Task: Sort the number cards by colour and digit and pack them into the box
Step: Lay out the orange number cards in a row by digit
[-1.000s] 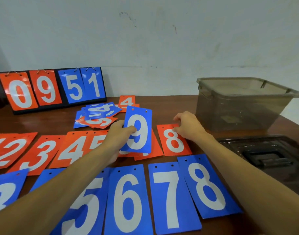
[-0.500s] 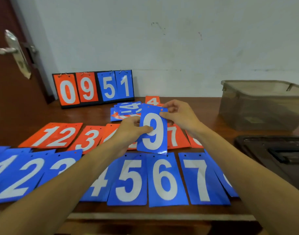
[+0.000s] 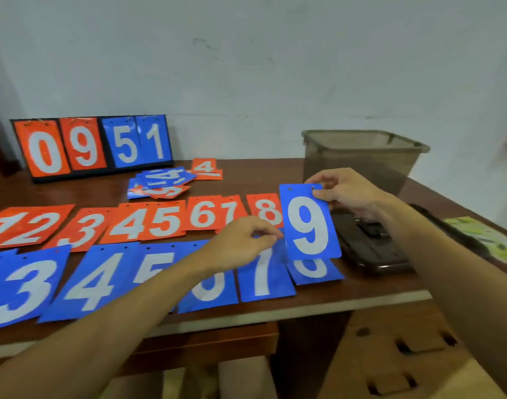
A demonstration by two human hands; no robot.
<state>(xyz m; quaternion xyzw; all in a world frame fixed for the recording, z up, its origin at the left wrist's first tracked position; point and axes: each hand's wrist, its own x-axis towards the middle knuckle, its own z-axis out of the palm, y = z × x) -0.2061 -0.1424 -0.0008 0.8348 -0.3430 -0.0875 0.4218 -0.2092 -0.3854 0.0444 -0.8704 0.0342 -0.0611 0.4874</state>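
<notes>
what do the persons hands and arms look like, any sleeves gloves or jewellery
The left hand and right hand are bare: no gloves, rings or watch show. No sleeve shows anywhere up to the frame's edge.

Glossy, smooth, plastic-looking sheet on the blue 9 card (image 3: pixel 310 223); polished reddish-brown wood on the table (image 3: pixel 275 174), faintly reflective; smoky translucent plastic in the box (image 3: pixel 361 156); dark glossy plastic in the lid (image 3: pixel 370 243).
</notes>
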